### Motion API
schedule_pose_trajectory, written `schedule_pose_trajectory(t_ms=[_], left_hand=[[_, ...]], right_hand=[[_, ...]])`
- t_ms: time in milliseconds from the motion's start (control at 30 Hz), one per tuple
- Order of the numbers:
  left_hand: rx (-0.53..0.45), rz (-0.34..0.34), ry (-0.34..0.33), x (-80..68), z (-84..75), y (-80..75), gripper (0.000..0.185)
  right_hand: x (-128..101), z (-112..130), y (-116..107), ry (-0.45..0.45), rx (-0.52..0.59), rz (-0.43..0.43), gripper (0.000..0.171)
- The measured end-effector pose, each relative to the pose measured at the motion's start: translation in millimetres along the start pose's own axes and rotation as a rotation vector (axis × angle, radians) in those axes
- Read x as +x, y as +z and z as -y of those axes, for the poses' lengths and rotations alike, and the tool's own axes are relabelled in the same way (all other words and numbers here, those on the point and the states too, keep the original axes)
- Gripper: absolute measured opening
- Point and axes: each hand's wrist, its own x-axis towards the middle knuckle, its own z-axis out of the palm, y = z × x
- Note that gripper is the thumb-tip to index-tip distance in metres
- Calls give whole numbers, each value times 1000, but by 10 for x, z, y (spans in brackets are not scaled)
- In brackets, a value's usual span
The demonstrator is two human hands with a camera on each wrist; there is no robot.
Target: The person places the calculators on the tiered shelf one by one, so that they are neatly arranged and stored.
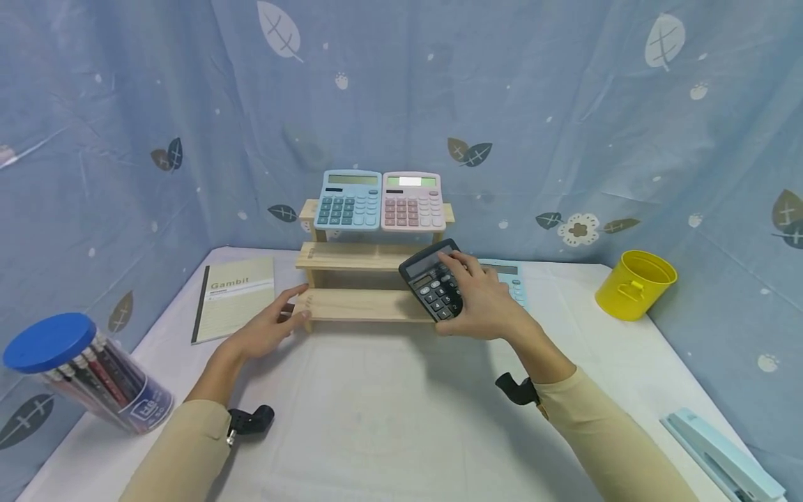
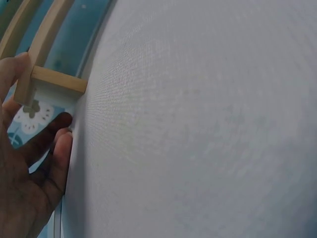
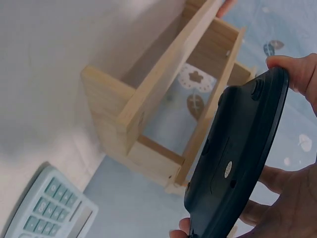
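Black calculator (image 1: 433, 279) sat in the right hand (image 1: 483, 303), centre of the head view, tilted against the right end of the wooden rack (image 1: 360, 303). Fingers (image 1: 461, 265) were curled over its face and edges, pinching it; the right wrist view showed its dark back (image 3: 237, 158) held clear of the rack's side (image 3: 129, 124).

Left hand (image 1: 266, 331) rested at the rack's lower left corner, fingers relaxed and slightly spread, thumb against the wood; the left wrist view showed the thumb (image 2: 15, 74) touching the frame (image 2: 52, 79).

Blue calculator (image 1: 348, 200) and pink calculator (image 1: 412, 201) stood side by side on the top tier. Light blue calculator (image 1: 511, 279) lay on the tabletop (image 1: 389, 404) just behind the right hand. Notebook (image 1: 235, 296) lay left of the rack, pencil tub (image 1: 88, 373) at lower left, yellow cup (image 1: 633, 284) at right, stapler (image 1: 721, 453) at lower right.
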Motion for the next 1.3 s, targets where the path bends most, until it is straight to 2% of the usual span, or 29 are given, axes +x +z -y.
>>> schedule_pose_trajectory(t_ms=[567, 967, 1300], left_hand=[[-28, 5, 15, -1, 16, 22, 72], [-6, 2, 14, -5, -12, 5, 72], [-7, -5, 9, 0, -11, 9, 72]], right_hand=[[273, 173, 121, 45, 34, 39, 111], [489, 233, 281, 46, 82, -34, 103], [568, 377, 346, 120, 91, -33, 97]])
